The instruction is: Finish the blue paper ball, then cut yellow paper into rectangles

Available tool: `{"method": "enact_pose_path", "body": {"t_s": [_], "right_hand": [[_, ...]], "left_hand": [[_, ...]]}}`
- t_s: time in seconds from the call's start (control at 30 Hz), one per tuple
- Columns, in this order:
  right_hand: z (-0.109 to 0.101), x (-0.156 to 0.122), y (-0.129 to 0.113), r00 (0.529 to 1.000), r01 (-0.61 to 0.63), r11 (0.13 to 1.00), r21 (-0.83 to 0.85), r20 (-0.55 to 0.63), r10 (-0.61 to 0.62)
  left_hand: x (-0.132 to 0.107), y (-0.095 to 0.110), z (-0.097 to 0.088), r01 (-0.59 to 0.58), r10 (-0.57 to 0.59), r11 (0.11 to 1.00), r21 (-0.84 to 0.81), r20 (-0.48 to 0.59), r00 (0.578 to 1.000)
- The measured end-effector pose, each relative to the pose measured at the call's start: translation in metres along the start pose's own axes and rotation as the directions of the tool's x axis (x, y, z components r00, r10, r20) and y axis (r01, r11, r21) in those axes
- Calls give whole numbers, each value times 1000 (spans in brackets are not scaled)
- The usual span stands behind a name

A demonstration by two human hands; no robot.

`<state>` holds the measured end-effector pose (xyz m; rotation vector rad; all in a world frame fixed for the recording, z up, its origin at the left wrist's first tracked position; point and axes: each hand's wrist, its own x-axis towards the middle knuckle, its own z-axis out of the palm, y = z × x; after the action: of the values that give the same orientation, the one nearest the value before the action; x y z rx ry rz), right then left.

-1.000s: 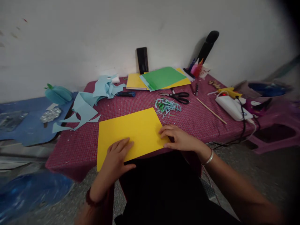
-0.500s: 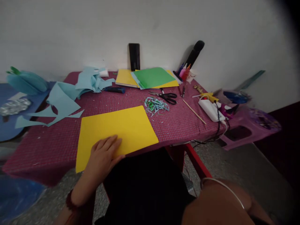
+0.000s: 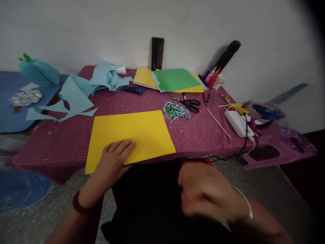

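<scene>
A sheet of yellow paper (image 3: 142,130) lies at the front of the table, its near edge reaching the table's edge. My left hand (image 3: 115,157) rests flat on the lower left of that sheet, fingers stretched out and thumb near the edge. Above my lap is my right hand (image 3: 203,189), blurred, with its fingers curled in. A pale sliver shows beneath its wrist side; what the hand holds, if anything, I cannot make out. Just beyond the sheet's right corner are a heap of blue and green paper shreds (image 3: 176,112) and black-handled scissors (image 3: 190,103).
Cut blue paper (image 3: 76,96) and a dark blue cutter (image 3: 132,89) lie at left. Green paper (image 3: 176,79) rests on yellow sheets at the back, near a phone (image 3: 157,53). A wooden stick (image 3: 218,123) and a white power strip (image 3: 238,122) are at right.
My right hand has come up from the lower right to above my lap, curled. The left hand stays on the yellow paper. The view has shifted, so the table sits slightly right and higher.
</scene>
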<state>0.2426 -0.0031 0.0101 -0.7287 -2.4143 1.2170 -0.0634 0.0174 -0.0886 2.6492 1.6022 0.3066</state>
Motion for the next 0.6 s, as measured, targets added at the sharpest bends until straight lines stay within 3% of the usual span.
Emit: {"method": "enact_pose_path", "body": {"t_s": [0.07,0.1,0.2,0.3,0.43,0.53,0.6], "right_hand": [[2,19,22,985,-91,948,-306,-165,42],[4,28,34,981,-115,895,-431,-192,34],[9,48,65,992,-79,770,-633,-129,-5],[13,54,78,998,-45,727,-685,-67,-2],[13,55,72,1000,4,701,-713,-1,-7],[11,58,67,1000,9,689,-724,26,15],[10,62,69,1000,-16,722,-691,-9,13]], "left_hand": [[0,1,0,-4,3,1000,14,9,1000],[0,1,-1,-4,4,1000,19,12,1000],[-1,1,-1,-1,1,1000,13,14,1000],[1,2,-1,4,-4,1000,4,18,1000],[1,4,-9,5,-6,1000,5,64,998],[-9,4,-28,-3,1,1000,19,79,997],[-20,3,-45,17,-18,999,44,20,1000]]}}
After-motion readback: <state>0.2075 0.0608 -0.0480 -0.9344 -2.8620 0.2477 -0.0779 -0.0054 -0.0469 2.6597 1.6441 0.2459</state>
